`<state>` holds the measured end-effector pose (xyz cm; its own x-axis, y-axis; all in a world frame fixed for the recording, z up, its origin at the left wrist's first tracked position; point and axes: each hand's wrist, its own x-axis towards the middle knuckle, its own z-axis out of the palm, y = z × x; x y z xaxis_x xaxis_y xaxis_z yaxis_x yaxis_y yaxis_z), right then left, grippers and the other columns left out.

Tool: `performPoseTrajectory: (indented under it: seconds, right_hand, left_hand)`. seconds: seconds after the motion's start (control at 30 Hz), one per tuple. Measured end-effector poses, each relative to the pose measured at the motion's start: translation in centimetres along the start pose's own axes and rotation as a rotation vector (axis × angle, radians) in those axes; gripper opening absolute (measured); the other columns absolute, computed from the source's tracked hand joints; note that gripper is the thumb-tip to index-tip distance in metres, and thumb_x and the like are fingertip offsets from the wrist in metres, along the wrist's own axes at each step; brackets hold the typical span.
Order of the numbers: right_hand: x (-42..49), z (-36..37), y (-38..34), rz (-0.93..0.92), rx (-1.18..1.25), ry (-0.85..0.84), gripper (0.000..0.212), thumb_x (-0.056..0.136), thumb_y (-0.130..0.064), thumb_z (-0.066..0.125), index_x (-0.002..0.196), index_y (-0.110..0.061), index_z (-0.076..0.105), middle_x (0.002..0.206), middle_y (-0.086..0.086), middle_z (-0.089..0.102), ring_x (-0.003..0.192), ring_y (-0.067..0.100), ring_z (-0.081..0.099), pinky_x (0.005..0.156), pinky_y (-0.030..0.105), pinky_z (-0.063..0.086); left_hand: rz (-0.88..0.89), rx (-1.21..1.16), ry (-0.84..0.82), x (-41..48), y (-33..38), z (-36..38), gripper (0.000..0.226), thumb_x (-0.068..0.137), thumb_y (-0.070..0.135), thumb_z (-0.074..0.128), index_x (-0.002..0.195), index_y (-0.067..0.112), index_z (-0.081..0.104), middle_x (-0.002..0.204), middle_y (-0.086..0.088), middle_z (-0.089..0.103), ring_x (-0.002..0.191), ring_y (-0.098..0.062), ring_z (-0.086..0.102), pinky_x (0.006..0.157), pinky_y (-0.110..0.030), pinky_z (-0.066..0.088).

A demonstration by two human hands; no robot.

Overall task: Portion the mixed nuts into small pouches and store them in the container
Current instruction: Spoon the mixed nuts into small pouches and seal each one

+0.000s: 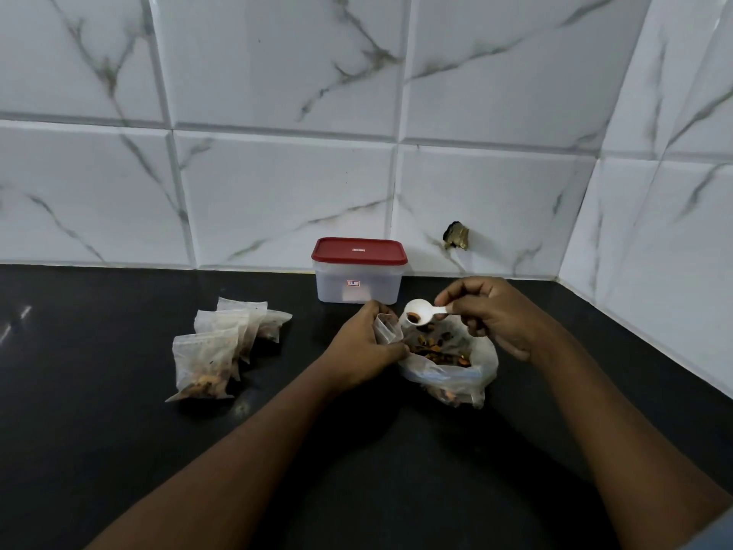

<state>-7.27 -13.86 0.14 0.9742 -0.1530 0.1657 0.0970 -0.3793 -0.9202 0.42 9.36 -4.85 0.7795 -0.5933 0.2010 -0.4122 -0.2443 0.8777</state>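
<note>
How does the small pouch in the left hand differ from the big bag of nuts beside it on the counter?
The small pouch is much smaller than the big bag. The left hand grips the small pouch, while the big bag rests unheld on the counter. The big bag shows many nuts; hardly any are visible in the small pouch. Both are clear plastic, with the mouth open upward.

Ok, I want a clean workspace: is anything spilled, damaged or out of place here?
Damage only: a dark, chipped hole in the wall tile just right of the red-lidded container. Nothing looks spilled on the black counter.
</note>
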Motion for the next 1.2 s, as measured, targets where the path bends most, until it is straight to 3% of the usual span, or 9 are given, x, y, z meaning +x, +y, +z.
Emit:
performPoseTrajectory:
  seconds: [0.1, 0.17, 0.33, 0.47, 0.53, 0.63, 0.8, 0.97, 1.2]
  right_hand:
    - [-0.5, 1.5, -0.6, -0.077, -0.073, -0.126, 0.02, 0.095, -0.004, 0.071, 0.102, -0.019, 0.082, 0.105, 0.004, 0.08, 0.085, 0.012, 0.071, 0.076, 0.026, 0.054]
    - [-0.8, 2.2, -0.9, -0.123, -0.197, -0.203, 0.022, 0.094, -0.004, 0.073, 0.11, -0.018, 0.081, 0.112, -0.002, 0.08, 0.105, 0.011, 0.074, 0.091, 0.024, 0.058]
    - [-0.6, 1.7, -0.9, -0.176, -0.268, -0.184, 0.03, 0.091, 0.002, 0.073, 0.108, -0.02, 0.083, 0.111, -0.008, 0.08, 0.109, 0.011, 0.073, 0.099, 0.034, 0.056]
    - [-0.5, 0.0, -1.1, -0.169, -0.25, 0.028, 0.026, 0.091, -0.003, 0.074, 0.1, -0.025, 0.084, 0.1, -0.01, 0.08, 0.097, 0.009, 0.074, 0.09, 0.032, 0.057]
    - [-0.2, -0.7, -0.8, -0.126, -0.37, 0.087, 0.022, 0.09, -0.007, 0.075, 0.095, -0.027, 0.083, 0.094, -0.01, 0.08, 0.092, 0.008, 0.073, 0.084, 0.029, 0.056]
    - [0.0, -0.6, -0.1, -0.052, -0.717, 0.05, 0.02, 0.091, -0.011, 0.072, 0.095, -0.029, 0.081, 0.101, -0.01, 0.076, 0.096, 0.006, 0.069, 0.082, 0.028, 0.053]
    - [0.1, 0.1, 0.6, -0.038, -0.846, 0.037, 0.022, 0.092, -0.009, 0.067, 0.102, -0.023, 0.082, 0.104, -0.004, 0.077, 0.09, 0.006, 0.071, 0.083, 0.027, 0.056]
    - [0.0, 0.4, 0.1, -0.013, -0.75, -0.004, 0.018, 0.093, -0.013, 0.07, 0.096, -0.025, 0.082, 0.094, -0.012, 0.075, 0.086, 0.002, 0.07, 0.074, 0.024, 0.051]
    - [0.5, 0.9, 0.9, 0.088, -0.465, 0.034, 0.019, 0.093, -0.007, 0.071, 0.09, -0.021, 0.083, 0.091, -0.01, 0.079, 0.083, 0.001, 0.073, 0.075, 0.022, 0.052]
  left_hand:
    - [0.016, -0.03, 0.025, 0.0, -0.2, 0.1, 0.043, 0.085, 0.019, 0.081, 0.12, 0.026, 0.056, 0.116, 0.006, 0.066, 0.105, -0.01, 0.066, 0.089, -0.03, 0.056]
    - [0.009, -0.043, 0.018, 0.1, -0.3, 0.1, 0.039, 0.086, 0.017, 0.081, 0.115, 0.027, 0.056, 0.112, 0.003, 0.068, 0.1, -0.013, 0.069, 0.081, -0.027, 0.056]
    - [0.022, -0.035, 0.019, 0.1, -0.3, 0.2, 0.042, 0.086, 0.015, 0.081, 0.117, 0.025, 0.055, 0.114, 0.002, 0.066, 0.102, -0.015, 0.068, 0.085, -0.031, 0.059]
    - [0.005, -0.035, 0.005, 0.0, -0.1, 0.0, 0.043, 0.087, 0.018, 0.08, 0.121, 0.027, 0.055, 0.115, 0.007, 0.065, 0.103, -0.01, 0.066, 0.081, -0.022, 0.053]
    - [-0.007, -0.027, 0.003, 0.0, 0.0, 0.0, 0.042, 0.087, 0.019, 0.08, 0.121, 0.027, 0.055, 0.115, 0.007, 0.064, 0.102, -0.01, 0.066, 0.079, -0.022, 0.053]
    - [-0.025, -0.013, -0.008, 0.1, 0.0, 0.0, 0.043, 0.088, 0.02, 0.08, 0.123, 0.027, 0.055, 0.116, 0.007, 0.064, 0.104, -0.011, 0.066, 0.083, -0.025, 0.055]
    - [-0.016, 0.012, 0.007, 0.0, 0.1, -0.1, 0.045, 0.088, 0.022, 0.08, 0.125, 0.026, 0.055, 0.116, 0.008, 0.063, 0.103, -0.01, 0.065, 0.08, -0.021, 0.052]
    - [-0.013, 0.021, 0.005, 0.2, 0.1, 0.0, 0.045, 0.088, 0.023, 0.081, 0.124, 0.027, 0.054, 0.116, 0.008, 0.063, 0.102, -0.01, 0.065, 0.08, -0.021, 0.052]
    - [-0.011, 0.02, 0.007, 0.2, -0.1, 0.0, 0.045, 0.087, 0.024, 0.081, 0.124, 0.027, 0.055, 0.115, 0.008, 0.063, 0.102, -0.01, 0.066, 0.081, -0.022, 0.053]
